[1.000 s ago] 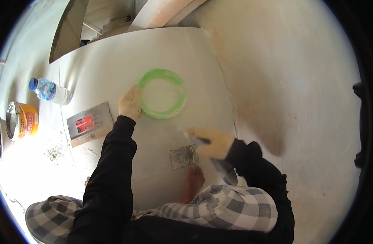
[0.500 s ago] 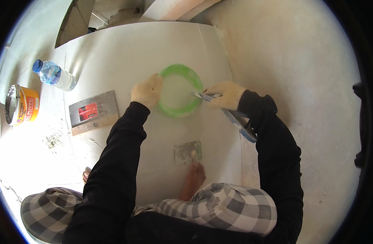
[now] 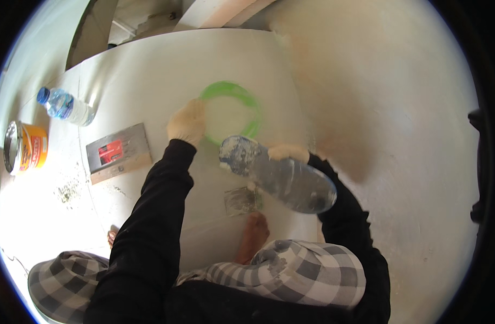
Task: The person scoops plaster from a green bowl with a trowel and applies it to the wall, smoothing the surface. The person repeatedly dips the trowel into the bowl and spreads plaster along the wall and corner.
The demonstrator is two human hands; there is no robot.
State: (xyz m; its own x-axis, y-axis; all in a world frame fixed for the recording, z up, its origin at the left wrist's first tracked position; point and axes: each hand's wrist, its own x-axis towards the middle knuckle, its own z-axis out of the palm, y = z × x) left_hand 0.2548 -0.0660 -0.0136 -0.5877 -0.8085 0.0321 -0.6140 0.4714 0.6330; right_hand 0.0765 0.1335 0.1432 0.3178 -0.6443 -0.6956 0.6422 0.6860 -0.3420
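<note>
A round tub with a bright green rim [image 3: 251, 101] stands on the white surface, its inside pale and whitish. At its left edge, my gloved left hand [image 3: 186, 121] is closed on the rim. My gloved right hand [image 3: 288, 153] grips a long, flat, grey-blue piece with rounded ends [image 3: 296, 186] by its upper edge. Whitish paste cakes the left end of that piece, which overlaps the tub's lower rim. Its exact kind is unclear, and my right fingers are partly hidden behind it.
A wide metal putty blade [image 3: 118, 151] with a red label lies left of my left arm. Beyond it are a water bottle [image 3: 66, 107] on its side and an orange-and-white bucket [image 3: 27, 147]. A smeared square plate [image 3: 241, 201] lies by my foot [image 3: 254, 232]. A wall [image 3: 399, 135] rises at right.
My right hand has turned the grey-blue piece from edge-on to broad face up and drawn it down, toward me. My left hand stays at the tub's rim.
</note>
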